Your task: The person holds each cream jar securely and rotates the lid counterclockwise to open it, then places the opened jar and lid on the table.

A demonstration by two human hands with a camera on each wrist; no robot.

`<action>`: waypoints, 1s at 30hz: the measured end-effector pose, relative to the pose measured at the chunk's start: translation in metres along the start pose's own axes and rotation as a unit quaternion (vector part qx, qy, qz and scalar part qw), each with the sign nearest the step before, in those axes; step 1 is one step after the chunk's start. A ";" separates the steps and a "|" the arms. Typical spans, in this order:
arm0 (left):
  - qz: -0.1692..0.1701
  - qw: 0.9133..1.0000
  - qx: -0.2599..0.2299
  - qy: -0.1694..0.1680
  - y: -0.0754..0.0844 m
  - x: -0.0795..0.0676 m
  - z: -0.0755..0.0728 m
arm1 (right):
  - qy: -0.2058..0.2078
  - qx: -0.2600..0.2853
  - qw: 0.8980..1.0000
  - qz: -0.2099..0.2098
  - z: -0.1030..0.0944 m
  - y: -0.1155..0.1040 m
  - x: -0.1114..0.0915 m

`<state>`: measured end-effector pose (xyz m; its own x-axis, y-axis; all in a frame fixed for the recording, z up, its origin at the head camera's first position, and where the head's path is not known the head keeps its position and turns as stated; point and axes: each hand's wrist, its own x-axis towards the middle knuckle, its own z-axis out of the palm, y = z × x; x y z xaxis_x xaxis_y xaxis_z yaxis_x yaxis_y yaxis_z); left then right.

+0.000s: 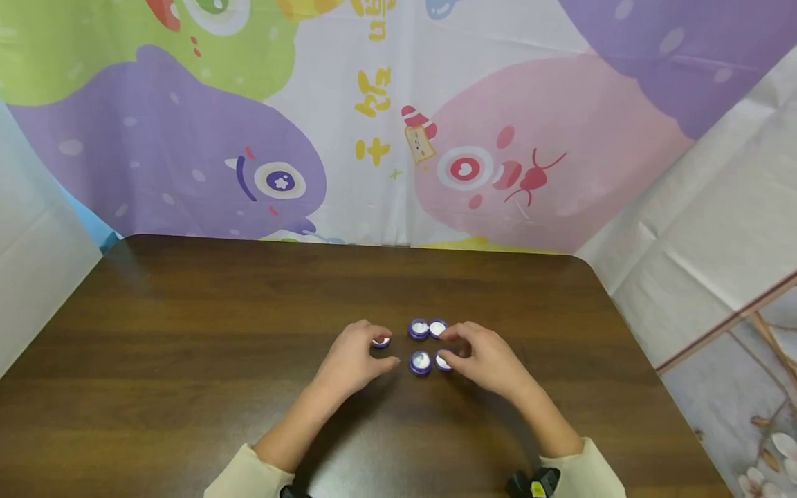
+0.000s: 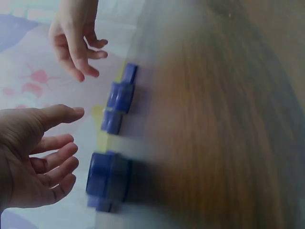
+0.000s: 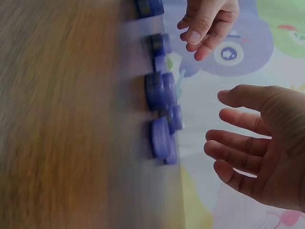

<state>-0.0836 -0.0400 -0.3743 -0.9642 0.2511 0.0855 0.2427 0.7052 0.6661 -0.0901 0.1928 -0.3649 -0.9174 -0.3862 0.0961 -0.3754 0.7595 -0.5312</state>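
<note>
Several small round purple jars with whitish tops stand in a loose group on the brown table. My left hand (image 1: 353,358) hovers beside the leftmost jar (image 1: 380,342), partly covering it in the head view. In the left wrist view, the fingers of my left hand (image 2: 40,164) are spread and hold nothing. My right hand (image 1: 488,358) is over the right side of the group, overlapping the upper right jar (image 1: 438,328) and the lower right jar (image 1: 443,361). Seen from the right wrist, that hand (image 3: 264,143) has loosely bent fingers, apart from the jars.
Between the hands stand an upper jar (image 1: 419,329) and a lower jar (image 1: 420,362). The wooden table (image 1: 249,290) reaches back to a cartoon-printed cloth (image 1: 367,200). Pale cloth (image 1: 672,228) hangs along the right side.
</note>
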 end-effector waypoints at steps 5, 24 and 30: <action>-0.024 0.999 -0.028 0.007 -0.010 -0.008 -0.017 | 0.012 0.014 0.999 -0.028 -0.001 -0.015 0.000; -0.058 0.998 -0.035 -0.017 -0.029 -0.034 -0.050 | -0.020 0.030 0.998 -0.052 0.011 -0.045 0.006; -0.063 0.997 -0.032 -0.036 -0.032 -0.040 -0.052 | -0.037 0.033 0.997 -0.055 0.020 -0.054 0.009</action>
<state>-0.0583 -0.1072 -0.3608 -0.9756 0.2127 -0.0538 0.1114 0.6915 0.7138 -0.0752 0.1387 -0.3521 -0.8576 -0.5054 0.0959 -0.4623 0.6754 -0.5745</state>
